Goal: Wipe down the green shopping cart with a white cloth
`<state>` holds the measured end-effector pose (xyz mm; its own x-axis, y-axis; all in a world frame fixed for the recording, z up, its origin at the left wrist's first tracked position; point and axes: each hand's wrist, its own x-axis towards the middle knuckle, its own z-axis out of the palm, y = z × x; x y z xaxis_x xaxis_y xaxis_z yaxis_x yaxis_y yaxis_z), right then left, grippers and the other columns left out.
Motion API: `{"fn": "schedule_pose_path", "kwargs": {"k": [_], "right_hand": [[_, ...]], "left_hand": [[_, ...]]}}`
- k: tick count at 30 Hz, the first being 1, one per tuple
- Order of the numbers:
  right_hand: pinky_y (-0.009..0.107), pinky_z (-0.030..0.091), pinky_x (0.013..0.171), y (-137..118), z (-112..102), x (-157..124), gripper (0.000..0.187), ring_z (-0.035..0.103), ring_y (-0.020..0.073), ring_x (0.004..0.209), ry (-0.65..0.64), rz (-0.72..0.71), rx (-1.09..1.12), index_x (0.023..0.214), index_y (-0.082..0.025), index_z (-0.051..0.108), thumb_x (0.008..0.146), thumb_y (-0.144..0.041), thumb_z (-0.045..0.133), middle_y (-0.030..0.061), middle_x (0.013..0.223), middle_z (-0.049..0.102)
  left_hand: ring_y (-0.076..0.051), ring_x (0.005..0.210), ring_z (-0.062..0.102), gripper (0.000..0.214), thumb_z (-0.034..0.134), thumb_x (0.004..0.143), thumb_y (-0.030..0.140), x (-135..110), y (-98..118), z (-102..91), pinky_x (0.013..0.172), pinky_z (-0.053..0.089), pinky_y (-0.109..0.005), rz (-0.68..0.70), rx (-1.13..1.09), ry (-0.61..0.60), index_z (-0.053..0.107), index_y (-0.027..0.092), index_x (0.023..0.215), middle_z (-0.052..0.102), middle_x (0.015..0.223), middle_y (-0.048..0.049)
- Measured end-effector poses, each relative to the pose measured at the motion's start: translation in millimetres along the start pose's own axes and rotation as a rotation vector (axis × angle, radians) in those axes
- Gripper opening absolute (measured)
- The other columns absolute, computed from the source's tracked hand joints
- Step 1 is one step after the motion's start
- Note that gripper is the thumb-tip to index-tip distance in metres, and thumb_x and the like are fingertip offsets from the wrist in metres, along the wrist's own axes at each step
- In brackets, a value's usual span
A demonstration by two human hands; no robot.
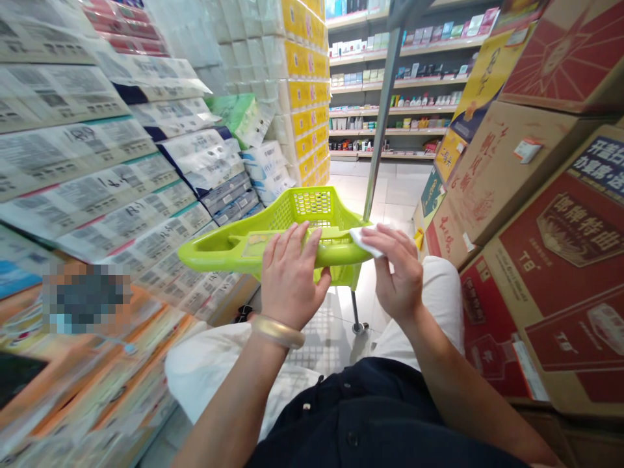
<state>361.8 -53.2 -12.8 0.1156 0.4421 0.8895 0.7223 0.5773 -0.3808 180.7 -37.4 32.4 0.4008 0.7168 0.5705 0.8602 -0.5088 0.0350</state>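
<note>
A lime-green plastic shopping basket [302, 214] on wheels stands in front of me in a shop aisle. My left hand [291, 276] grips the basket's near rim, fingers curled over the edge; a pale bangle sits on that wrist. My right hand [397, 270] is closed on a small white cloth or wipe [364, 242] and presses it against the rim's right corner. The basket's metal handle pole [383, 110] rises from behind it.
Stacked tissue packs [97, 169] line the left. Red and brown cartons [541, 214] are piled on the right. Yellow packs [307, 97] stand further back, and shelves of small goods [400, 78] cross the far end. Pale tiled floor [394, 188] runs between.
</note>
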Motion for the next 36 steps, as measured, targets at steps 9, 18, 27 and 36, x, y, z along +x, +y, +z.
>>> {"fn": "schedule_pose_path", "kwargs": {"k": [9,18,27,36], "right_hand": [[0.044,0.03,0.119,-17.4,13.0,-7.0,0.029,0.059,0.0195,0.128,-0.151,-0.146,0.015,0.111,-0.03,0.068,0.095,-0.012,0.051,-0.0013,0.121,0.073],[0.044,0.036,0.116,-13.9,11.6,-3.2,0.028,0.059,0.0203,0.128,-0.094,-0.062,0.043,0.109,-0.029,0.069,0.095,-0.013,0.05,0.0002,0.12,0.074],[0.045,0.048,0.107,6.7,13.3,2.1,0.023,0.063,0.0223,0.121,0.06,0.145,0.215,0.108,-0.026,0.067,0.098,-0.021,0.047,0.005,0.113,0.075],[0.046,0.048,0.106,5.0,7.8,1.0,0.021,0.067,0.0224,0.113,0.019,0.06,0.28,0.104,-0.025,0.068,0.098,-0.021,0.048,0.0045,0.105,0.076]], "left_hand": [[-0.032,0.135,0.047,0.053,0.059,0.081,0.026,-3.5,-13.6,7.2,0.114,0.03,-0.05,-0.041,0.021,0.061,0.054,0.018,0.133,0.056,0.143,-0.0143],[-0.033,0.133,0.049,0.051,0.06,0.08,0.023,-5.0,-15.6,8.1,0.109,0.033,-0.049,-0.053,0.016,0.086,0.056,0.021,0.13,0.058,0.141,-0.0124],[-0.032,0.129,0.052,0.043,0.061,0.079,0.018,-3.4,-17.3,9.9,0.105,0.036,-0.049,-0.028,0.01,0.096,0.064,0.026,0.12,0.059,0.14,-0.0083],[-0.033,0.125,0.054,0.04,0.063,0.076,0.018,-3.5,-18.4,5.8,0.102,0.035,-0.052,-0.01,-0.031,0.073,0.066,0.029,0.115,0.06,0.139,-0.0072]]}}
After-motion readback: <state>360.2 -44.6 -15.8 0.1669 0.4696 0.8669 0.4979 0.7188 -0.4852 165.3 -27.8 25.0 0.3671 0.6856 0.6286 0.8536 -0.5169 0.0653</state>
